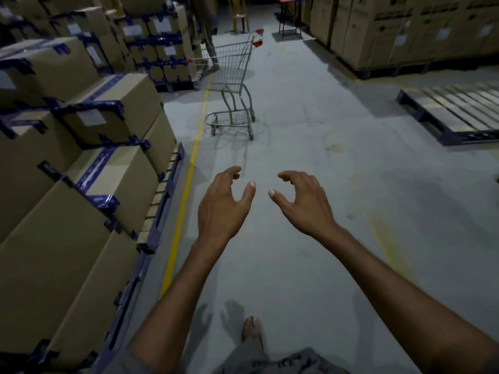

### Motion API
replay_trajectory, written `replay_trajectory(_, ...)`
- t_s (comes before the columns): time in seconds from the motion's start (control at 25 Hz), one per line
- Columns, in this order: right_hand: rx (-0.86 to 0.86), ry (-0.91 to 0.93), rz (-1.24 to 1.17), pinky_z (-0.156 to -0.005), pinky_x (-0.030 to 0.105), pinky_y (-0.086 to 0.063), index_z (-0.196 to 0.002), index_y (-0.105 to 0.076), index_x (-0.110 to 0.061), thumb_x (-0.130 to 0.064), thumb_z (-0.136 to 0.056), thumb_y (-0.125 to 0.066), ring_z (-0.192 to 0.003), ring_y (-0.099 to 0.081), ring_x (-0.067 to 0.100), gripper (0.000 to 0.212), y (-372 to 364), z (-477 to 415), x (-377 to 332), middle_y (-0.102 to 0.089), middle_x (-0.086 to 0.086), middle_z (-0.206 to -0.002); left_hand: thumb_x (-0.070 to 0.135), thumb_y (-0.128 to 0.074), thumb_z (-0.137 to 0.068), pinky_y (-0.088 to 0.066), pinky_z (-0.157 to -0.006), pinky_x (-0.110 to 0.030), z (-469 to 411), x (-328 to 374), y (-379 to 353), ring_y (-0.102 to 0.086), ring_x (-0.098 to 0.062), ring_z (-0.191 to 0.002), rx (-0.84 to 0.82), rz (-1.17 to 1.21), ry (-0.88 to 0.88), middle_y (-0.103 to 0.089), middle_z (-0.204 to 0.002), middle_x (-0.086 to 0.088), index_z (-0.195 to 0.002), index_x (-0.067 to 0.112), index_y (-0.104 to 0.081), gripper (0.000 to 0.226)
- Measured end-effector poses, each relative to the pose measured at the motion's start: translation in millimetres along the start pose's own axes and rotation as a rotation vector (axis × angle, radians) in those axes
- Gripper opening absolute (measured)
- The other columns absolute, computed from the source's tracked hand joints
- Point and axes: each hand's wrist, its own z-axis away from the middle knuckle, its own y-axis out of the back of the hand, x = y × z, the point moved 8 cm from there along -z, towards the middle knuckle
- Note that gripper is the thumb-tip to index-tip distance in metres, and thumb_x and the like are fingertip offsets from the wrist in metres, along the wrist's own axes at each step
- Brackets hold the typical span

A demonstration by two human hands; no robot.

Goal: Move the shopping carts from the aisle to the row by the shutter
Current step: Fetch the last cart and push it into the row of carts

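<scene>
An empty wire shopping cart with red handle ends stands in the aisle a few steps ahead, its handle on the far side. My left hand and my right hand are stretched out in front of me, palms down, fingers loosely curled, holding nothing. Both hands are well short of the cart, over bare floor. No shutter or row of carts is in view.
Stacked cardboard boxes on blue pallets line the left behind a yellow floor line. An empty pallet lies at right, with tall boxes behind. A person's legs, a chair and a stool stand beyond the cart.
</scene>
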Motion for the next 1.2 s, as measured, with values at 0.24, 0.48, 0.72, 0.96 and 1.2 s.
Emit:
replay_trajectory(0.24,0.088,0.015,0.114,-0.099,0.036,-0.036,-0.134,-0.054,-0.032,-0.054,-0.093,-0.061,-0.127,-0.045,0.015,0.046,-28.4,-153.6,-6.0,-0.055,-0.010,-0.135,0.053,-0.057,-0.096,-0.050,-0.100,-0.041,-170.1,-48.9,-31.9,-0.051,-0.013,-0.129,-0.012,-0.013,-0.087,-0.057,-0.138,0.010,-0.140,0.031,-0.051,0.050)
replay_trajectory(0.48,0.180,0.085,0.275,-0.092,0.034,-0.036,-0.131,-0.054,-0.029,-0.050,-0.092,-0.061,-0.122,-0.048,0.017,0.045,-44.5,-280.3,1.0,-0.056,-0.008,-0.132,0.050,-0.059,-0.094,-0.044,-0.108,-0.047,-294.9,-83.3,-89.1,-0.047,-0.015,-0.134,-0.043,-0.046,-0.117,-0.056,-0.143,0.008,-0.142,0.031,-0.050,0.052)
replay_trajectory(0.72,0.158,0.085,0.247,-0.091,0.031,-0.034,-0.130,-0.055,-0.030,-0.050,-0.092,-0.062,-0.122,-0.047,0.016,0.044,-72.7,-417.8,77.4,-0.056,-0.009,-0.132,0.048,-0.060,-0.094,-0.040,-0.107,-0.040,-424.8,-89.7,-178.4,-0.046,-0.014,-0.135,-0.026,-0.049,-0.131,-0.055,-0.143,0.011,-0.141,0.031,-0.051,0.051)
replay_trajectory(0.96,0.075,0.061,0.184,-0.095,0.033,-0.034,-0.131,-0.054,-0.034,-0.055,-0.093,-0.059,-0.126,-0.046,0.013,0.044,-88.9,-569.7,165.6,-0.054,-0.011,-0.134,0.047,-0.061,-0.093,-0.042,-0.106,-0.040,-565.2,-75.7,-247.8,-0.050,-0.017,-0.132,0.064,-0.118,-0.133,-0.057,-0.140,0.007,-0.143,0.028,-0.049,0.055)
replay_trajectory(1.2,0.025,0.023,0.062,-0.097,0.033,-0.035,-0.132,-0.055,-0.036,-0.056,-0.093,-0.060,-0.125,-0.047,0.012,0.044,-114.8,-695.8,224.1,-0.056,-0.013,-0.134,0.044,-0.061,-0.092,-0.044,-0.101,-0.041,-677.6,-65.6,-287.3,-0.052,-0.017,-0.129,0.134,-0.190,-0.177,-0.059,-0.137,0.007,-0.140,0.026,-0.053,0.051)
